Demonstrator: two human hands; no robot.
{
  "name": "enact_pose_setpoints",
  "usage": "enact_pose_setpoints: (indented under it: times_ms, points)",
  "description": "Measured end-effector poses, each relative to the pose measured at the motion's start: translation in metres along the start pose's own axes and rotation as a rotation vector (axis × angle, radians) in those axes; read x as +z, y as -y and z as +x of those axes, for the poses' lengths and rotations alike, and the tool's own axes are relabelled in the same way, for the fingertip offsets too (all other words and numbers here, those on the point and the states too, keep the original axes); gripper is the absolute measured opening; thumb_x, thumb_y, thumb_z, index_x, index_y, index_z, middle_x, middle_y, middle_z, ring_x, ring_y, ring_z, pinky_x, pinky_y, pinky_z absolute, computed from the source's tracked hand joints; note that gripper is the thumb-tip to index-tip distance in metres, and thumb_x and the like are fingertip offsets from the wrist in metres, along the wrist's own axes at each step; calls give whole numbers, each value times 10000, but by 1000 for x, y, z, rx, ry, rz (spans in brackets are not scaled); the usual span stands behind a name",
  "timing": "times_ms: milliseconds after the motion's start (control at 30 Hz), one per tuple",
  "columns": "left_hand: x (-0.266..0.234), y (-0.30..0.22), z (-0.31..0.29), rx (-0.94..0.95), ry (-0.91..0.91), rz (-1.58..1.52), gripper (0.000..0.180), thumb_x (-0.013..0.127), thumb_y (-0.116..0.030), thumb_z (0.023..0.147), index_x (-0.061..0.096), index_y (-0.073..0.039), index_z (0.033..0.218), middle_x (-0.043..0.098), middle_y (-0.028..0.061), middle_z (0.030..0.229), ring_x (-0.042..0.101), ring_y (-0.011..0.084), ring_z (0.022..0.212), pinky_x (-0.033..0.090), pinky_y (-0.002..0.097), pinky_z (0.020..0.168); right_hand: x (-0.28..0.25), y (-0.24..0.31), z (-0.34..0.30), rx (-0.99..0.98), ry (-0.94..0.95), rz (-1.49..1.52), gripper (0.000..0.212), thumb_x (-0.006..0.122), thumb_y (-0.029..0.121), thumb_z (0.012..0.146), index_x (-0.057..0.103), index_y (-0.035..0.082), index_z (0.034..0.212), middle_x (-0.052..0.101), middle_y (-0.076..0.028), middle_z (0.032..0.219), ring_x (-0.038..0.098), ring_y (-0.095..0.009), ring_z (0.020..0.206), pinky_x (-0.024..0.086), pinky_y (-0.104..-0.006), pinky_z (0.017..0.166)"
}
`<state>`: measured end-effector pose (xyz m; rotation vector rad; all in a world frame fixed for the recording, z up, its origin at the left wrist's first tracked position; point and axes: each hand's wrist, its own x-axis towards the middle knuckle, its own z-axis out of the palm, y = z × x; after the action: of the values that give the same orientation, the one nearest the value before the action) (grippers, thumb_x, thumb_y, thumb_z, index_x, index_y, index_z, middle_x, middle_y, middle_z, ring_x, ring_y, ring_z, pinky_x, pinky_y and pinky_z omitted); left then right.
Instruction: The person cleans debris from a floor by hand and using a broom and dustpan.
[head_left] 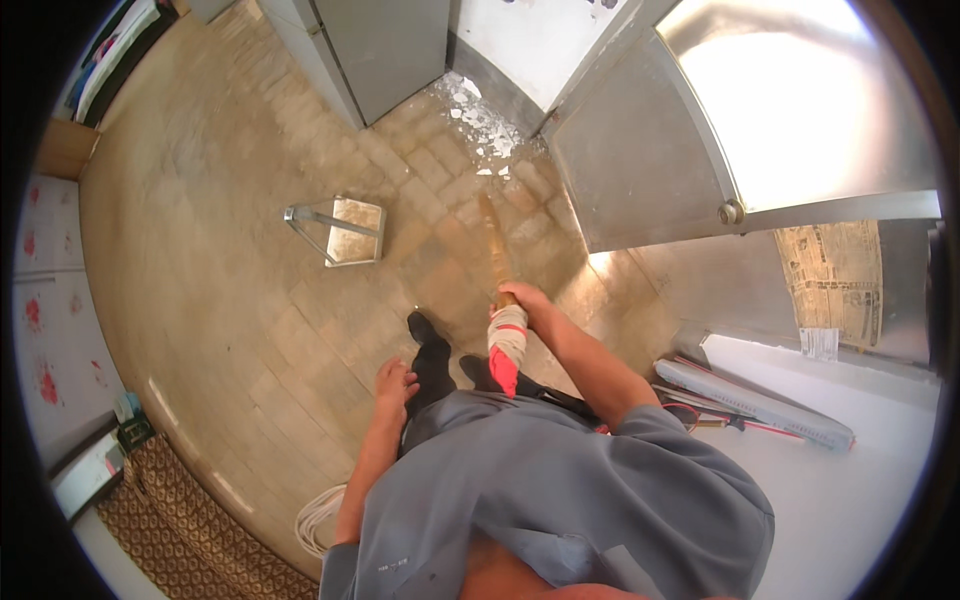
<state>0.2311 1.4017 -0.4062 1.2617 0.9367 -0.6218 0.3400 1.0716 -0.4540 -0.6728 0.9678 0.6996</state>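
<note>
Grey shirt (560,470) sits nearest; right grip (530,303) is closed round stick (494,240) by its cloth wrap (508,345), left grip (396,382) hangs empty, half-curled; stick slants over floor (200,250), best held clear of door (640,160).

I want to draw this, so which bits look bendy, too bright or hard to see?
All in the head view: straight edges bend toward the dark rim; glare whitens the door panel; a bright patch lies on the floor; the brown stick has a far end that blends into the floor.
</note>
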Motion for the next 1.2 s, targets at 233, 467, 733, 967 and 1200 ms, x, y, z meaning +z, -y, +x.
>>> enact_pose_setpoints:
  times_ms: [233, 467, 733, 967, 1200]
  points:
    - [-13, -49, 55, -3, -93, 261, 509, 555, -216, 945, 496, -5, 1405, 621, 123, 1116, 620, 206, 915, 553, 343, 739, -18, 95, 14, -184, -64, -21, 283, 609, 262, 885, 570, 7, 1002, 649, -171, 781, 670, -311, 684, 576, -452, 663]
    - [53, -94, 117, 38, -217, 618, 490, 562, -183, 895, 558, 3, 1348, 662, 164, 993, 643, 213, 899, 542, 352, 741, -83, 200, 86, -245, -235, 45, 292, 586, 307, 953, 557, 18, 982, 636, -147, 732, 652, -300, 618, 562, -432, 593]
    - [95, -126, 152, 250, -458, 1089, 424, 557, -198, 904, 614, 23, 1261, 662, 275, 1057, 621, 415, 1022, 486, 480, 919, -93, 325, 169, -97, -242, 171, 316, 600, 317, 933, 536, 22, 1029, 624, -162, 738, 644, -321, 622, 569, -460, 603]
    - [172, -163, 190, 347, -365, 1174, 452, 580, -166, 902, 553, 6, 1319, 660, 202, 990, 607, 364, 1004, 484, 465, 903, -132, 383, 248, -216, -350, -10, 358, 657, 263, 887, 538, 21, 1123, 638, -164, 816, 650, -320, 647, 559, -464, 592]
    - [190, -180, 271, 410, -268, 1236, 466, 607, -113, 906, 521, -14, 1353, 610, 193, 1073, 608, 357, 974, 502, 451, 860, -121, 371, 223, -270, -341, -178, 507, 670, 168, 855, 540, 10, 1318, 644, -147, 921, 650, -280, 632, 542, -422, 556]
